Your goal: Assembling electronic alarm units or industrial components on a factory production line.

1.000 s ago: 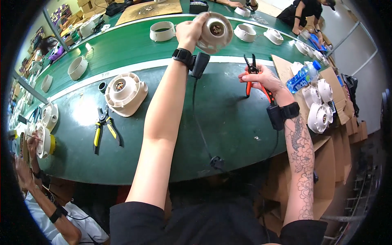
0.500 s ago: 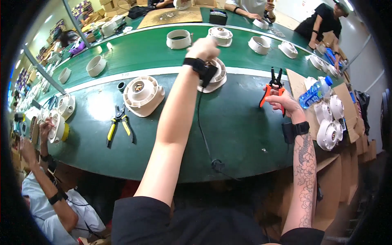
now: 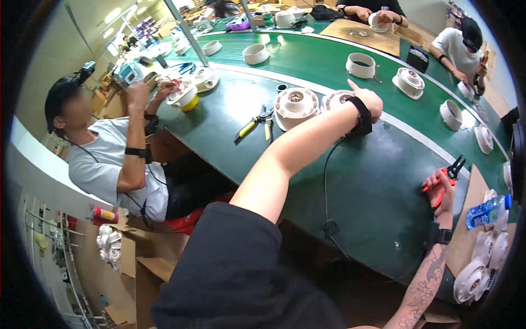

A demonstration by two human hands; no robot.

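My left hand [image 3: 370, 105] is raised over the far side of the table, one finger stretched out toward the conveyor; its other fingers are mostly hidden behind the knuckles. I see nothing held in it. Just left of it, a round white plastic housing [image 3: 335, 100] is partly covered by my wrist. Another white housing [image 3: 296, 107] with a brass-coloured centre sits farther left. Beside that lie pliers with black-and-yellow handles [image 3: 255, 124]. At the right, my right hand [image 3: 440, 192] is closed around orange-handled wire strippers [image 3: 452, 171], their black jaws pointing away from me.
A green conveyor [image 3: 312, 57] carries white rings and housings beyond the table [image 3: 296, 164]. A water bottle [image 3: 487, 211] lies on white parts on cardboard at right. A co-worker [image 3: 118, 159] sits at left; others work across the conveyor. A black cable [image 3: 327, 186] crosses the table.
The view has turned left, bringing the seated co-worker fully into sight. My left hand has shifted from reaching toward a conveyor housing to beside the table housing, one finger extended. The right still holds the wire strippers.
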